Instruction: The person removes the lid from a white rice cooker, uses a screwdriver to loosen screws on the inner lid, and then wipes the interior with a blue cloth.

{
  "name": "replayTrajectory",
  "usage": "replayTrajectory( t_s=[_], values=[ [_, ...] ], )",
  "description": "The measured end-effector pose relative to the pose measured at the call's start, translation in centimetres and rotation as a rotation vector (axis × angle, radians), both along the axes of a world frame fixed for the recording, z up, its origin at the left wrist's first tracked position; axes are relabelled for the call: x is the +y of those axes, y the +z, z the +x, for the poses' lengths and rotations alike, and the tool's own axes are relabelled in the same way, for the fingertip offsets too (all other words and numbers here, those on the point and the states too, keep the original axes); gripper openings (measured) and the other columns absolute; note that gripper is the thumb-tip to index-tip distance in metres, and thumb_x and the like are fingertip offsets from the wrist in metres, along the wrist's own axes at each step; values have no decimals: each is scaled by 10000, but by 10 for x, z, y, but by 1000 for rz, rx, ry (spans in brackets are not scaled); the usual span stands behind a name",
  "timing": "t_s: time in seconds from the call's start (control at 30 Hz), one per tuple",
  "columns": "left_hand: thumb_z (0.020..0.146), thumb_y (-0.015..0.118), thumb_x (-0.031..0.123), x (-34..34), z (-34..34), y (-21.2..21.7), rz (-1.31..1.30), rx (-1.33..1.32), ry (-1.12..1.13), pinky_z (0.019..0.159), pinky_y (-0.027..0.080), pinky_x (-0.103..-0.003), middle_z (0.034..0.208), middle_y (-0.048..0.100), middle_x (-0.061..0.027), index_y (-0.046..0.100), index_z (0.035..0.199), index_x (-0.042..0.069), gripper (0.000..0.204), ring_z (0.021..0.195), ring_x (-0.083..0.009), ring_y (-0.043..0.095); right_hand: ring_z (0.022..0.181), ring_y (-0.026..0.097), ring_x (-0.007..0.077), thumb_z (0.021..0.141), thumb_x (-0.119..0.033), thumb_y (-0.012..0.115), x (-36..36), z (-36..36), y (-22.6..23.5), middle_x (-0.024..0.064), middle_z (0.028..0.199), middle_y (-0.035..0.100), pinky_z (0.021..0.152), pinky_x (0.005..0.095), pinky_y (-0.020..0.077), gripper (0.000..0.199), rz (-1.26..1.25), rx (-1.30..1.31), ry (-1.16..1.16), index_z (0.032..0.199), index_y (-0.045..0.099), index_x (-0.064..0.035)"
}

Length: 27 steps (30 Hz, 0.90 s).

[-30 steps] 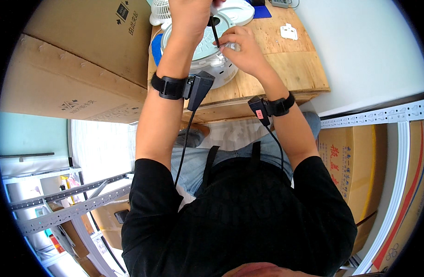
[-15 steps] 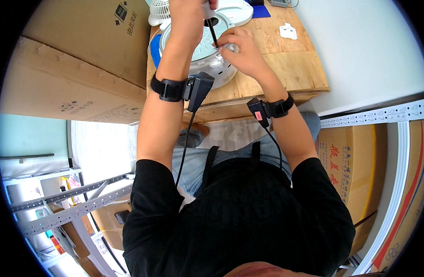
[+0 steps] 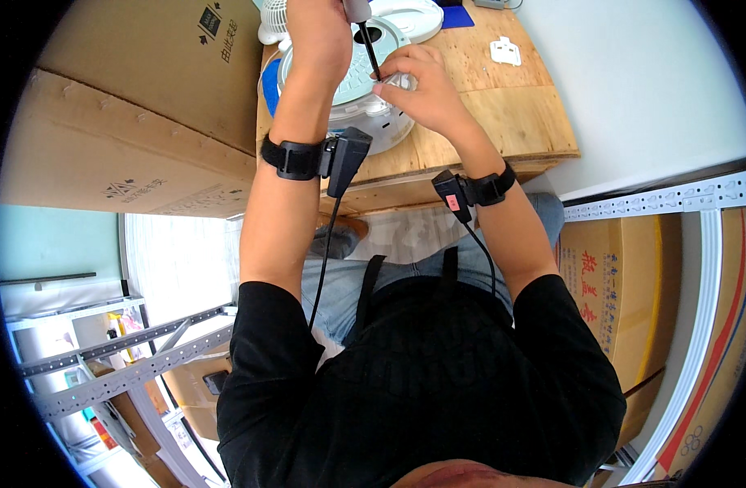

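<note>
As seen from above, a large cardboard box (image 3: 137, 122) fills the upper left, its near edge running alongside a wooden desk (image 3: 515, 110). A second, smaller carton (image 3: 621, 301) stands at the lower right, behind the metal rack. On the desk, toward its left side, sits the round appliance (image 3: 363, 81), with a pale green top and a clear or whitish side wall. Just beyond its far edge lies a white lid (image 3: 421, 20); at its far left is a white slatted housing (image 3: 273, 16), cut by the upper border.

The left hand (image 3: 321, 37) is above the appliance, wrapped about the handle of a screwdriver (image 3: 368, 49); its fingers are mostly hidden. The right hand (image 3: 428, 89) is at the appliance's near right rim, thumb and forefinger brought together about the tool's tip. Whether they pinch the tip or a small part beneath it cannot be told. Each forearm bears a black strap (image 3: 298, 159) with a small cabled box. The screwdriver slants steeply, tip down at the rim. Smallest is a flat white plastic piece (image 3: 505, 51), lying apart on the desk to the right.
</note>
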<state>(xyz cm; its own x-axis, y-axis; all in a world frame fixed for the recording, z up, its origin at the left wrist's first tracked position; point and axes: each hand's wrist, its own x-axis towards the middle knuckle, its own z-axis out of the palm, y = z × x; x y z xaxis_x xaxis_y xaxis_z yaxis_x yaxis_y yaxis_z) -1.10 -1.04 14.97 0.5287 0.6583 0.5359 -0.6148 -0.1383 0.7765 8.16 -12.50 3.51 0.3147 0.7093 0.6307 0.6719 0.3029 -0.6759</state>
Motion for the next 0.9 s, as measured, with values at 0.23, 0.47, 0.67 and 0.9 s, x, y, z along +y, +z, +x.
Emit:
replayTrajectory(
  t_s=[0.23, 0.47, 0.67, 0.9],
  values=[
    [963, 638, 132, -20, -1, 18, 59, 168, 89, 714, 495, -253, 930, 648, -46, 536, 1255, -23, 346, 814, -130, 627, 1137, 466, 311, 718, -213, 777, 5, -3, -5, 45, 1008, 650, 1004, 410, 379, 149, 30, -9, -60, 803, 728, -101],
    [915, 725, 187, -12, -7, 8, 119, 305, 164, 674, 480, -231, 891, 665, -27, 577, 1164, 7, 341, 775, -104, 619, 1138, 469, 314, 719, -203, 765, 4, -6, -5, 51, 1006, 654, 1015, 409, 372, 138, 36, 10, -83, 802, 730, -99],
    [992, 571, 265, -16, -11, 6, -31, 21, -178, 844, 483, -343, 1053, 648, -134, 549, 1187, -18, 344, 910, -207, 623, 1135, 478, 315, 723, -189, 760, 4, -5, -5, 40, 997, 662, 1010, 407, 382, 122, 49, -7, -100, 800, 732, -99],
    [974, 608, 206, -12, -14, 2, 52, 88, -88, 860, 498, -337, 1099, 648, -134, 526, 1237, -29, 362, 933, -212, 643, 1129, 494, 312, 726, -167, 760, 4, -10, -6, 34, 993, 668, 995, 417, 401, 108, 82, 44, -98, 804, 738, -95]
  ],
)
